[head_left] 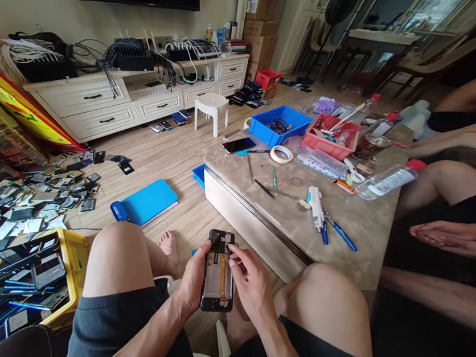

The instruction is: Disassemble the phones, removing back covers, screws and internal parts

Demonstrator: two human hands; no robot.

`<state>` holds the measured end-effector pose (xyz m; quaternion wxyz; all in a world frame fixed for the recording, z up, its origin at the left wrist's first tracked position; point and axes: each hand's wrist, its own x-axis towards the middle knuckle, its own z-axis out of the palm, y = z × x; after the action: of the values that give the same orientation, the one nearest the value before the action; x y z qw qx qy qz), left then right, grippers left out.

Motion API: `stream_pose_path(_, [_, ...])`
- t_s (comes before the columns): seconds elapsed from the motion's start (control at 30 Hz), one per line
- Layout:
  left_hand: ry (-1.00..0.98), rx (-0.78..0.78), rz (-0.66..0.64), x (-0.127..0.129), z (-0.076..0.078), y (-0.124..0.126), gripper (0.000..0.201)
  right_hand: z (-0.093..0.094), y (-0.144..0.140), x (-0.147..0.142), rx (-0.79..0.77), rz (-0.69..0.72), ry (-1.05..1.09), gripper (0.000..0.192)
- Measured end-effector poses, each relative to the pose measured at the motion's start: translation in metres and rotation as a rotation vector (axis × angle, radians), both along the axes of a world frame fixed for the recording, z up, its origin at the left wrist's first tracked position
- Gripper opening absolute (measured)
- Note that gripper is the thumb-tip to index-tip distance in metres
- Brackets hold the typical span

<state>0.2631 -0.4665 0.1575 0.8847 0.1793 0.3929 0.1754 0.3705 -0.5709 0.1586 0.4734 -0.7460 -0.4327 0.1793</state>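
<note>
An opened smartphone [215, 276] is held upright over the floor between my knees, its back cover off. Inside it show an orange flex cable, an exposed circuit board at the top and a bare battery bay. My left hand [193, 274] grips its left edge, thumb along the upper side. At the upper right edge, the curled fingers of my right hand [250, 277] press on the phone beside the board. Whether a small part is pinched between those fingertips is too small to tell.
A stone-topped table [260, 210] bears blue-handled pliers [341, 231], a white-and-teal tool [315, 207], tweezers [265, 189], a tape roll [281, 155], a blue bin [280, 126] and a red basket [331, 136]. A yellow crate [76, 263] of phones stands left. Another person sits right, hands [442, 233] together.
</note>
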Motion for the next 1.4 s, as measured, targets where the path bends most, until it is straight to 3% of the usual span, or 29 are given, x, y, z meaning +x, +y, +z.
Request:
stream_pose_path(0.23, [0.038, -0.090, -0.012, 0.002, 0.018, -0.001, 0.045, -0.002, -0.006, 0.002, 0.111, -0.125, 0.031, 0.034])
stream_pose_path(0.4, [-0.034, -0.165, -0.113, 0.002, 0.028, -0.002, 0.053, 0.000, -0.003, -0.001, 0.175, -0.109, -0.024, 0.051])
stream_pose_path(0.57, [-0.049, -0.211, -0.158, 0.001, 0.022, -0.004, 0.057, 0.001, 0.002, -0.003, 0.149, -0.105, -0.004, 0.057])
stream_pose_path(1.2, [0.018, -0.227, -0.147, 0.001, 0.014, -0.002, 0.061, -0.004, 0.006, 0.008, 0.130, -0.075, 0.116, 0.040])
stream_pose_path(1.3, [-0.062, -0.229, -0.221, -0.002, 0.009, -0.004, 0.068, 0.003, 0.003, 0.008, 0.064, -0.140, 0.263, 0.038])
stream_pose_path(1.4, [-0.163, -0.222, -0.314, -0.005, 0.005, -0.004, 0.072, 0.006, 0.001, 0.011, 0.015, -0.297, 0.342, 0.043])
